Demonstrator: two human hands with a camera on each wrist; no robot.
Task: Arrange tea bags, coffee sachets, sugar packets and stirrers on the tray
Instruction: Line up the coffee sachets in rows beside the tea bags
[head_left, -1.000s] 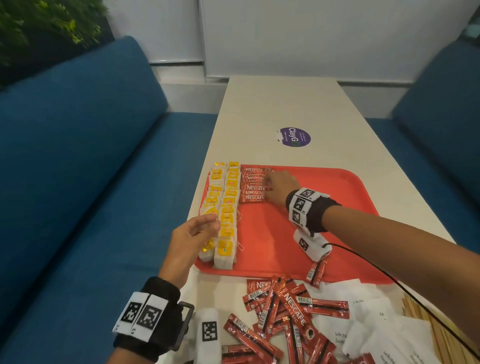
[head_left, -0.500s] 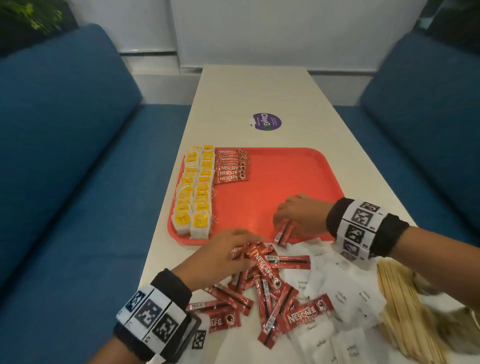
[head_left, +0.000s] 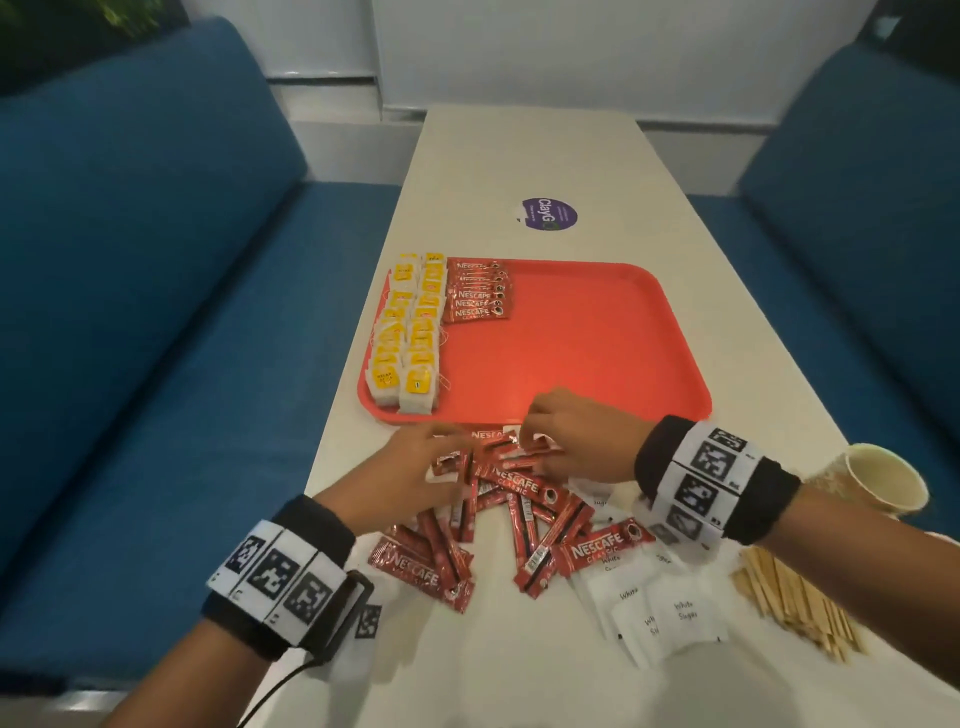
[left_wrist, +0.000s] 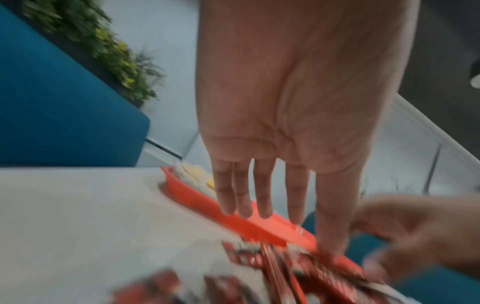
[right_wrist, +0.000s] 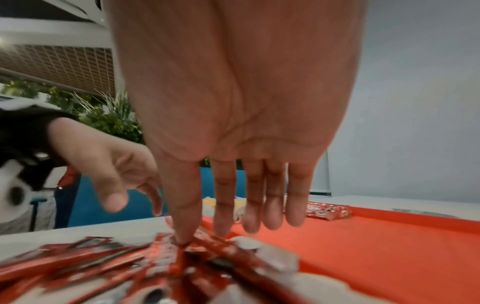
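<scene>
Right hand off tray, onto sachets

The red tray looks like smooth moulded plastic with a soft sheen. On its far left, the tea bags are white, matt paper with yellow tags. The coffee sachets near the tray's front edge are glossy red foil — creased and catching light. To the right, the sugar packets are plain matt white paper, and the stirrers are pale, unvarnished wood. The cup appears to be paper. The table is matt off-white; the sofa — blue woven cloth.
</scene>
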